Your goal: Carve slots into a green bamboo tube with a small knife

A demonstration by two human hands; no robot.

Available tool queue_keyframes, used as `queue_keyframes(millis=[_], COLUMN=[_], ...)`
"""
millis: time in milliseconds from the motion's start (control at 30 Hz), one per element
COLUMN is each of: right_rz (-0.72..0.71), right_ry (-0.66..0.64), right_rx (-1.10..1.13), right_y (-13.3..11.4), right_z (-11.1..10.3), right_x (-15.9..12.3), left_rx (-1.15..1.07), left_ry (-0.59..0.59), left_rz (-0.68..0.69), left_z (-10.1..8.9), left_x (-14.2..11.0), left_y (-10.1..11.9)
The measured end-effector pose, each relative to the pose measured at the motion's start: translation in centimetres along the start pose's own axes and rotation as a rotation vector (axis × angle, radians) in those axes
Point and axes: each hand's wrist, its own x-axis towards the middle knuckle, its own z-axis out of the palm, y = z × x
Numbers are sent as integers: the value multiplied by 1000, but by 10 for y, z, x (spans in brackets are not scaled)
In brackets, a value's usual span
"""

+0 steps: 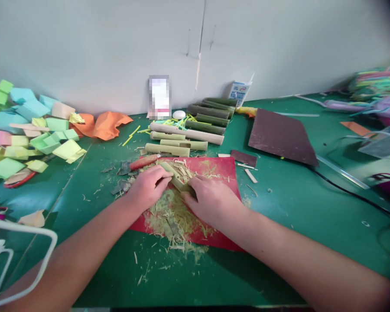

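A pale green bamboo tube (177, 179) lies slantwise between my two hands, low over a red sheet (225, 173). My left hand (150, 184) pinches its upper left end with thumb and fingers. Closed round the lower right end is my right hand (211, 197); whether something else is under those fingers is hidden. Bamboo shavings and dust (169, 212) cover much of the sheet below. Just beyond my left hand rests a tool with a worn red handle (145, 161). Small dark scraps (121, 186) lie left of the sheet.
Several bamboo tubes (188, 132) lie in a row behind the sheet. A phone (160, 97) and a drink carton (239, 92) stand by the wall. A brown sheet (281, 138) is at right, folded papers (29, 130) at left. A white wire frame (48, 234) stands near my left forearm.
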Motion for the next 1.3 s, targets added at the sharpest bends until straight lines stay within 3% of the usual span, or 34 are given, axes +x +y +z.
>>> queue_keyframes(millis=[333, 467, 567, 700, 800, 900, 1033, 1133, 1300], right_rz=[-14, -3, -8, 8, -4, 9, -1, 17, 13], right_ry=[14, 11, 13, 15, 13, 24, 26, 12, -6], right_rx=[6, 12, 26, 20, 31, 29, 44, 30, 27], right_y=[1, 1, 1, 2, 2, 3, 3, 2, 1], right_z=[1, 1, 1, 1, 1, 2, 2, 0, -1], right_x=[0, 1, 1, 1, 1, 1, 1, 1, 2], left_rx=[-20, -9, -21, -17, -28, -19, -5, 22, 2], left_ry=[-67, -9, -68, 4, -50, -1, -57, 26, -20], left_rz=[1, -5, 0, 6, 6, 7, -5, -2, 8], left_z=[0, -1, 0, 0, 0, 1, 0, 0, 1], left_x=[1, 0, 0, 0, 1, 1, 1, 1, 2], left_y=[0, -2, -2, -3, -3, -2, -2, -3, -5])
